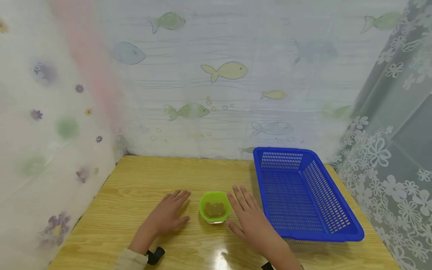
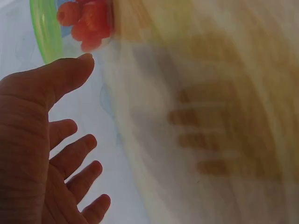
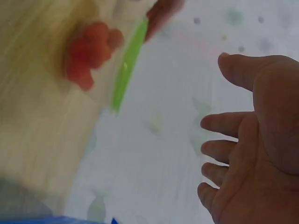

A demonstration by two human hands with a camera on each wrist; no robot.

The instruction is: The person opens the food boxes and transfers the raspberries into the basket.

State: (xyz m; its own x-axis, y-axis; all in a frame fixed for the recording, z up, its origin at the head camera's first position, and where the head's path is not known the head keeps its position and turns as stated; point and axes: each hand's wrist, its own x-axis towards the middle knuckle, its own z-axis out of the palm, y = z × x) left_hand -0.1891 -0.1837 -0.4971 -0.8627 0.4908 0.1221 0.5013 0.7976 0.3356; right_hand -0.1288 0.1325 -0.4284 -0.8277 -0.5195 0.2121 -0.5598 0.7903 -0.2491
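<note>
A small clear container with a bright green lid [image 1: 215,208] stands on the wooden table between the two hands. Through its side, red rounded pieces [image 3: 91,53] show in the right wrist view, bunched together. To the left of it is my left hand [image 1: 167,213], fingers extended and thumb pointing toward the container, holding nothing. My right hand [image 1: 251,221] lies on the other side, fingers spread and its fingertips close by the lid's right edge. Its palm faces the container and holds nothing. The left wrist view has the left thumb [image 2: 70,77] overlapping the container's lower edge.
A large blue plastic basket [image 1: 290,198] with slotted walls sits at the table's right, just beyond the right hand. Behind the table [image 1: 148,176] hangs a pale fish-patterned curtain [image 1: 222,45]. Flowered sheets flank both sides. A black strap [image 1: 156,255] circles the left wrist.
</note>
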